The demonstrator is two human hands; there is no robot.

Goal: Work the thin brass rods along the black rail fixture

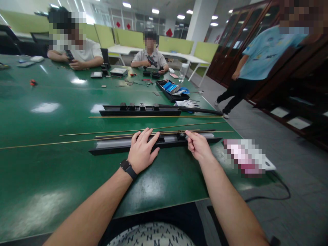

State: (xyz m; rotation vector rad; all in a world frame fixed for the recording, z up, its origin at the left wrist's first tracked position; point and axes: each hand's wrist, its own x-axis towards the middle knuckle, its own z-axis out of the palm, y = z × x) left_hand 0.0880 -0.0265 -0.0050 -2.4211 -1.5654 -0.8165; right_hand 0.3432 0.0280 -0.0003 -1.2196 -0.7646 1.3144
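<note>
A long black rail with a pale inner channel lies across the green table in front of me. My left hand, with a dark watch on its wrist, rests on the rail's middle, fingers spread. My right hand is closed in a pinch at the rail's right part, beside a small black block seated in the channel. What its fingertips hold, if anything, is too small to make out. Thin brass-coloured rods run along the rail's far edge, passing by the fingertips of both hands.
Beyond lies a second black rail carrying several small black blocks. White gloves and a black tray with blue packs are farther back. A blurred-out pink and white object sits at right. Two people sit opposite; another person stands at right.
</note>
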